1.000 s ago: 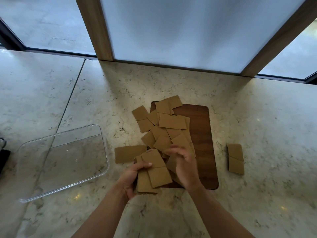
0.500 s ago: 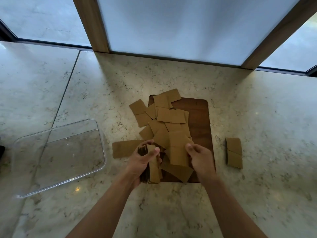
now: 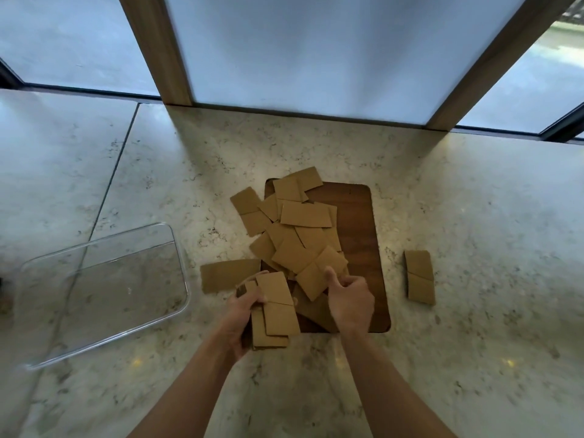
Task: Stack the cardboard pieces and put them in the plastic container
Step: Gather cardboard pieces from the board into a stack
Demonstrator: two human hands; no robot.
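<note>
Several brown cardboard pieces [image 3: 303,216] lie in a loose heap on a dark wooden board [image 3: 357,222]. My left hand [image 3: 241,314] grips a small stack of cardboard pieces [image 3: 275,308] near the board's front left corner. My right hand [image 3: 350,298] pinches the edge of one cardboard piece [image 3: 311,279] at the front of the heap. A long piece [image 3: 229,275] lies on the counter left of the board. Another piece [image 3: 419,276] lies apart to the right. The clear plastic container [image 3: 177,248] stands empty at the left.
The marble counter [image 3: 474,216] runs back to a frosted window with wooden frame posts [image 3: 164,49]. A seam in the counter [image 3: 110,181] passes behind the container. A dark object shows at the far left edge [image 3: 1,282].
My left hand has laid its stack flat from an upright hold, with a new piece on top. My right hand moved back to the heap and took hold of another piece.
</note>
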